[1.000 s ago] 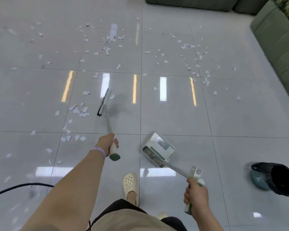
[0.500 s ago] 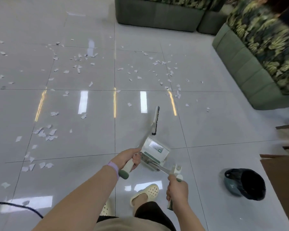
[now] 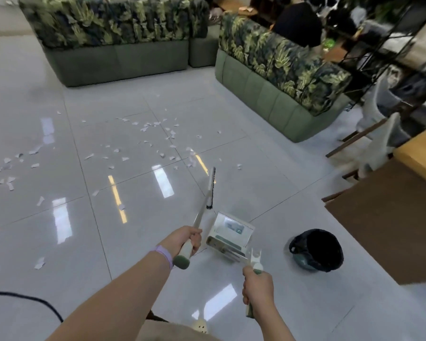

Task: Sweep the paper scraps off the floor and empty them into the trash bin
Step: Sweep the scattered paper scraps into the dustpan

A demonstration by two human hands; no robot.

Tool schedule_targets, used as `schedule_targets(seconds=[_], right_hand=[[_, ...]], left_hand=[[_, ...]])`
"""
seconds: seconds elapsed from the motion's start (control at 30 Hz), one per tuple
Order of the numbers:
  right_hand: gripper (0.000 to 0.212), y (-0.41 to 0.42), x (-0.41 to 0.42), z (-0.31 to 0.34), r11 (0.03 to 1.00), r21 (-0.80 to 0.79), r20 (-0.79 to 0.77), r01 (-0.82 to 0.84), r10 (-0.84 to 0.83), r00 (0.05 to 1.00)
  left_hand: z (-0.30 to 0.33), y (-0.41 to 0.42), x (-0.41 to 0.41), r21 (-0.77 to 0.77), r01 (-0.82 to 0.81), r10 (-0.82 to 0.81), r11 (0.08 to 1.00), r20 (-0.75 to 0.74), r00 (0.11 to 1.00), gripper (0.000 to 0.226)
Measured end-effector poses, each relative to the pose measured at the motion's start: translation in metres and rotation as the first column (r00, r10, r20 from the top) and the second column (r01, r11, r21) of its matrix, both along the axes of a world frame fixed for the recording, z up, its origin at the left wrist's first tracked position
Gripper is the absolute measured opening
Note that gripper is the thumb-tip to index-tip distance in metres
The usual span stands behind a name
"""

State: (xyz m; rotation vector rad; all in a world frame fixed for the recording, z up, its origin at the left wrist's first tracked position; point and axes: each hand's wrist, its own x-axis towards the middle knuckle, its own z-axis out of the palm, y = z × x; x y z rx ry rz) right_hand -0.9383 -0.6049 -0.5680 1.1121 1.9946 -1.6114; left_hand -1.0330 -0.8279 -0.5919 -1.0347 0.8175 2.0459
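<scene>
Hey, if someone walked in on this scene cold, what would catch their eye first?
Probably the white paper scraps strewn over the glossy tiled floor, mostly to the left and centre. Next, low in the middle, the left hand gripping a long-handled broom and the right hand holding a dustpan. A dark-lined trash bin lies tipped to their right, with leaf-print green sofas behind.

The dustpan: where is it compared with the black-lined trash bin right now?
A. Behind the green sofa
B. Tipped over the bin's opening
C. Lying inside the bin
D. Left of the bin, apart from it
D. The dustpan, held by its long handle in the right hand, sits left of the trash bin with bare floor between them.
</scene>
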Motion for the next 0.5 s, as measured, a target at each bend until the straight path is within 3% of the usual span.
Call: schedule_targets(seconds=[0.27,0.5], right_hand=[[0.019,0.017,-0.074,0.003,0.993,0.046,-0.008,0.11,-0.11,0.994],[0.023,0.01,-0.178,-0.004,0.934,0.048,0.023,0.353,-0.355,0.935]], left_hand=[[-0.019,0.039,-0.101,0.061,0.133,-0.136,0.989,0.046,0.99,0.027],[-0.044,0.048,-0.215,0.092,0.263,-0.271,0.96,0.089,0.958,0.038]])
